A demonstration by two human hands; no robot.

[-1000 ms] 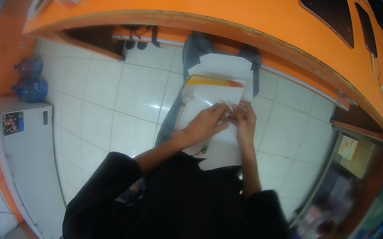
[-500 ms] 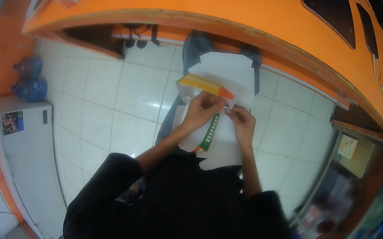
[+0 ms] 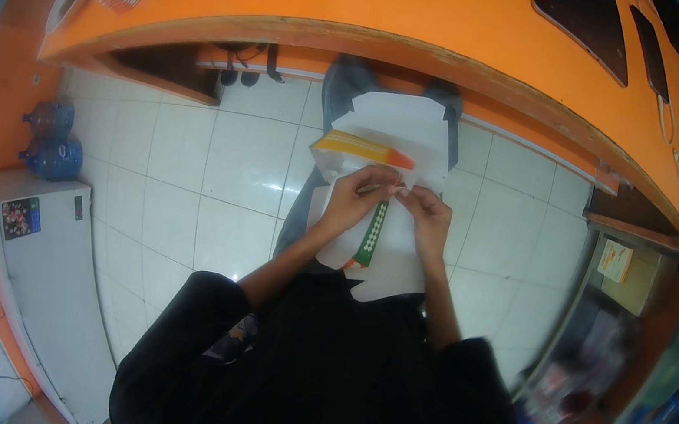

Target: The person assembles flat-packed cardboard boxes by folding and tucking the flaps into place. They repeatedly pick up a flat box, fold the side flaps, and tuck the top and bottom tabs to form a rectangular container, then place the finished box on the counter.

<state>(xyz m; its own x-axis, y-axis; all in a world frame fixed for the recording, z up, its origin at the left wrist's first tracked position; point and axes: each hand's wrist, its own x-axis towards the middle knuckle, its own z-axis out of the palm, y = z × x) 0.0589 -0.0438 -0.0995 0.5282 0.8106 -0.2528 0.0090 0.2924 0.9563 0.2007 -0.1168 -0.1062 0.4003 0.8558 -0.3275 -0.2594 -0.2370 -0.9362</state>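
Tiles [image 3: 247,154] below both hands [image 3: 350,202] [image 3: 430,218], pinching grip on carton [image 3: 399,252], green strip [image 3: 372,233] clearer than a second ago

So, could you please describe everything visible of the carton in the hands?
The carton looks like thin card, white on most visible faces. One raised side is yellow with an orange end; a green strip bears white diamonds. It is part-folded and open. It lies over more white card; whether joined, I cannot tell. The left hand and right hand pinch it near the green strip's far end.
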